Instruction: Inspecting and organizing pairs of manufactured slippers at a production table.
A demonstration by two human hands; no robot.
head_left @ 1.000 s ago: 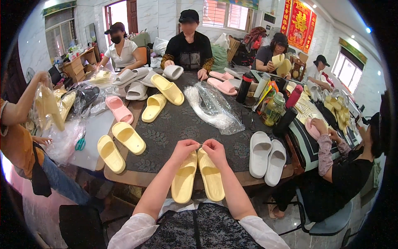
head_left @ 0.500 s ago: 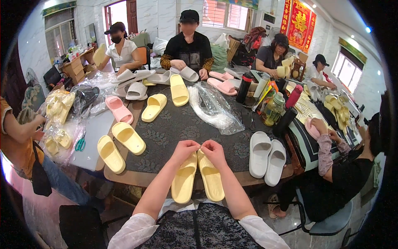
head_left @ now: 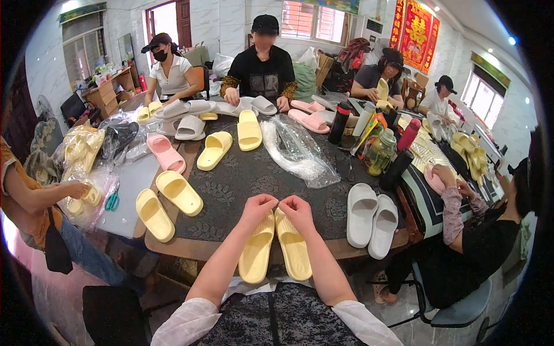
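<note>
A pair of pale yellow slide slippers lies at the near table edge, the left slipper point(head_left: 254, 259) and right slipper point(head_left: 295, 258) side by side, heels toward me. My left hand point(head_left: 258, 210) is over the left one's toe end, thumb and fingertips pinched together. Close beside it, my right hand point(head_left: 296, 212) pinches in the same way over the right slipper's toe end. The fingertips of both hands nearly meet. Whatever is between them is too small to make out. The slippers' toe ends are partly hidden by my hands.
Other yellow slippers point(head_left: 154, 215) sit to the left, grey slippers point(head_left: 362, 216) to the right. A clear plastic bag point(head_left: 311, 158) with white strips lies ahead. Bottles point(head_left: 340, 122) stand at the right, green scissors point(head_left: 112, 200) lie at the left. Several people work around the table.
My hands and the slippers before me have hardly moved. Across the table, a person has set a yellow slipper down at the left; the person at the far left has reached forward.
</note>
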